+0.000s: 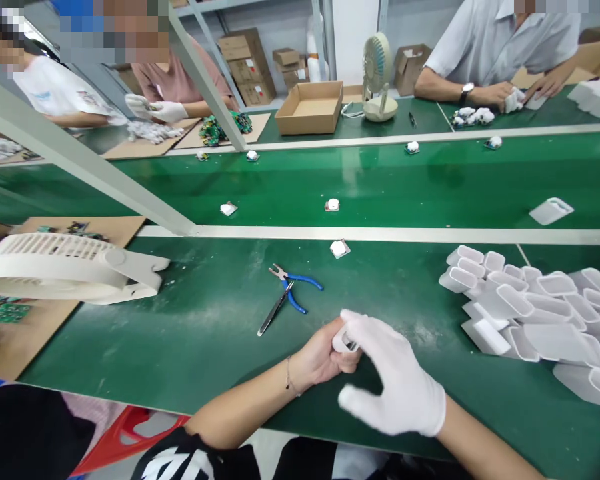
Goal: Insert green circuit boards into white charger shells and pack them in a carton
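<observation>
My bare left hand (325, 355) is closed around a white plastic housing (341, 341), its open end facing up and to the right. My right hand (397, 380), in a white glove, has its thumb spread away and its fingertips at the housing's open end. Whether those fingertips pinch anything is hidden. Beyond my hands lie pliers with blue handles (300, 279) and dark tweezers (275, 310), which touch each other. A small board with a white part (339, 249) rests near the belt's rail. Many white housings (543, 307) are piled to the right.
A green belt (280, 183) crosses in front, carrying several small boards and one white housing (551, 211). At left a white fan (70, 267) lies by circuit boards on cardboard (45, 347). A slanted post (95, 167) rises at left. Co-workers sit across the belt.
</observation>
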Action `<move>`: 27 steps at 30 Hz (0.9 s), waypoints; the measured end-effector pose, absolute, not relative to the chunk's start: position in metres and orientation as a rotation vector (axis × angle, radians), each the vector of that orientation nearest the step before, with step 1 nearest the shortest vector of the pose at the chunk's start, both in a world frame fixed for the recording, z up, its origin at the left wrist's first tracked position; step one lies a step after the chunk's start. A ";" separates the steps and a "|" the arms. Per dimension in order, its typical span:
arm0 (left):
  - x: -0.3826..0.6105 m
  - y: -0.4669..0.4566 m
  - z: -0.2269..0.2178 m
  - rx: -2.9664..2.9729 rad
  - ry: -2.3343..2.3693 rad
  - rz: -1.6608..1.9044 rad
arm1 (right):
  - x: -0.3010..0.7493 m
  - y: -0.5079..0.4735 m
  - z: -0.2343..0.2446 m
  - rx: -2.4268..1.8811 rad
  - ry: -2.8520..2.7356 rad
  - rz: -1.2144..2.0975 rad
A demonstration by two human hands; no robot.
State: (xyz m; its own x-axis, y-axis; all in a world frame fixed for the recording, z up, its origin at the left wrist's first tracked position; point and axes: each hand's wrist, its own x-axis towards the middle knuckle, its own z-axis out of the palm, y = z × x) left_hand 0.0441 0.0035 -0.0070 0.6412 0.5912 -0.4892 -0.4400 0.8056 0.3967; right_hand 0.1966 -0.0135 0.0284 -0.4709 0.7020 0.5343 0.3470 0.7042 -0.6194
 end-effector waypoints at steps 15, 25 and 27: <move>0.030 0.003 0.011 0.708 0.600 0.811 | 0.183 0.014 0.045 -0.898 -2.107 0.576; -0.019 0.025 0.042 1.580 1.055 1.102 | 0.182 0.229 0.026 -1.735 -1.805 0.657; -0.026 0.030 0.045 1.628 1.111 1.124 | 0.180 0.253 0.016 -1.755 -1.846 0.613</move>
State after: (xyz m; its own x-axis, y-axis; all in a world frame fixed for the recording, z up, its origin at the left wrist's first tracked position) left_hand -0.0260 0.0304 0.0445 0.2030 0.9567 0.2087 0.1975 -0.2487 0.9482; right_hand 0.1796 0.2527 0.0156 -0.0290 0.9979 0.0586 0.7647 0.0599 -0.6416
